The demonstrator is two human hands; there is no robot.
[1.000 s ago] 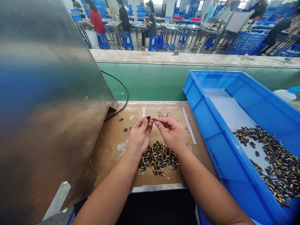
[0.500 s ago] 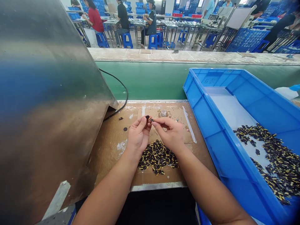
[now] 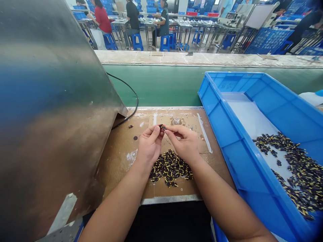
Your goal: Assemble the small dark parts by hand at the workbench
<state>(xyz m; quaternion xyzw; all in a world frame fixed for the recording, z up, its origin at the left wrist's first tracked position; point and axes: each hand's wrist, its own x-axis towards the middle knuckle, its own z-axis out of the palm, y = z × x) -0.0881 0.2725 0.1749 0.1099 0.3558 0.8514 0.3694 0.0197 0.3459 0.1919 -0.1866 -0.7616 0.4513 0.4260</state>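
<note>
Above the cardboard-covered worktop (image 3: 116, 161), my left hand (image 3: 150, 143) pinches a small dark piece (image 3: 160, 126) between thumb and fingers. My right hand (image 3: 183, 141) meets it from the right, its thumb and forefinger closed on a small black-and-yellow part (image 3: 164, 128) that touches the dark piece. The fingertips partly cover both. Below and between my wrists lies a pile of black-and-yellow parts (image 3: 170, 168). A dark round disc (image 3: 135, 138) and one loose part (image 3: 130, 126) rest left of my hands.
A large metal housing (image 3: 50, 101) fills the left, with a black cable (image 3: 131, 90) beside it. On the right stands a blue bin (image 3: 228, 134) with many black-and-yellow parts (image 3: 300, 168). Beyond the green belt (image 3: 161, 84), several people sit or stand at tables.
The small black-and-yellow part in my right fingers has come closer to the dark piece in my left and now overlaps it. The hands have otherwise barely moved.
</note>
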